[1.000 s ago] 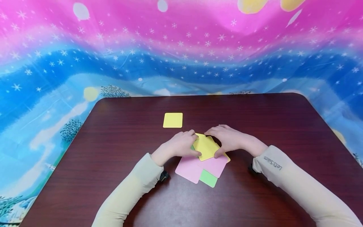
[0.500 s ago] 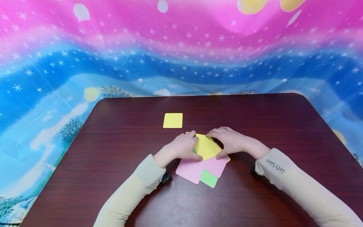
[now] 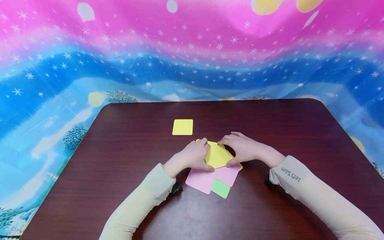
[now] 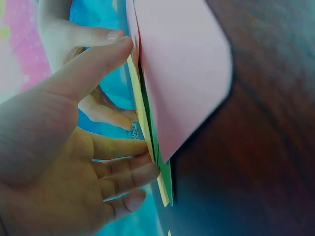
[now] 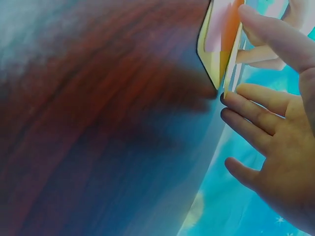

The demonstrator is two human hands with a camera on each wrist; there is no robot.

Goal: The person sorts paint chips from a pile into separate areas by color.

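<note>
Both hands, the left hand [image 3: 192, 155] and right hand [image 3: 241, 148], pinched the top yellow card [image 3: 217, 156]. Lifting it off the pile [image 3: 210, 181] likely needed care.

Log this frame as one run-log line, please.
left hand: grips top yellow card | right hand: grips same card | pink cards, green card beneath | lone yellow card apart on table

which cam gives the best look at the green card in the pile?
Head view: the green card shows a flat corner poking out under the pink cards, near the person. Left wrist shows it only edge-on, a thin green strip between the yellow and pink cards. In the right wrist view I cannot make it out.
</note>
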